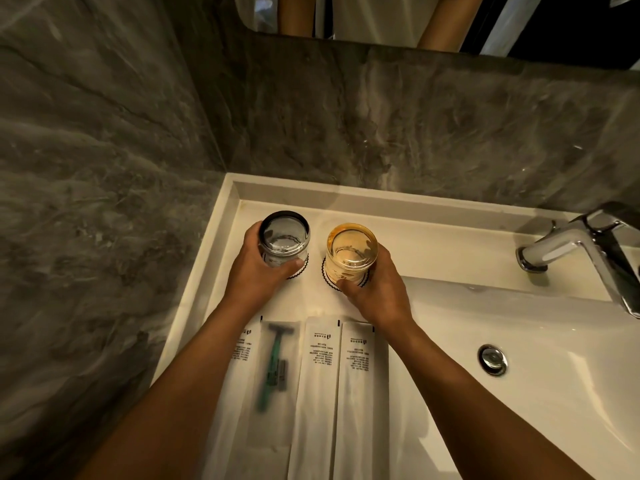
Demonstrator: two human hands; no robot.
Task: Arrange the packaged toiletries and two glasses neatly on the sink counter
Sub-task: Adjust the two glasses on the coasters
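My left hand (pixel 258 268) grips a grey-tinted glass (pixel 284 237) over a round scalloped coaster (pixel 300 268) on the white sink counter (pixel 433 237). Beside it, my right hand (pixel 375 289) grips an amber glass (pixel 351 249) standing on a second coaster (pixel 329 277). Nearer to me, several white toiletry packets lie side by side lengthwise: a clear-fronted razor packet (pixel 275 368) holding a green razor, a printed packet (pixel 317 386) and another printed packet (pixel 360 393). My left forearm covers a fourth packet (pixel 244 344) at the left.
A chrome faucet (pixel 575 247) stands at the right over the basin (pixel 554 393), whose drain plug (pixel 492 359) shows. Grey marble walls (pixel 104 168) close in the left and back. A mirror edge (pixel 381 22) runs along the top.
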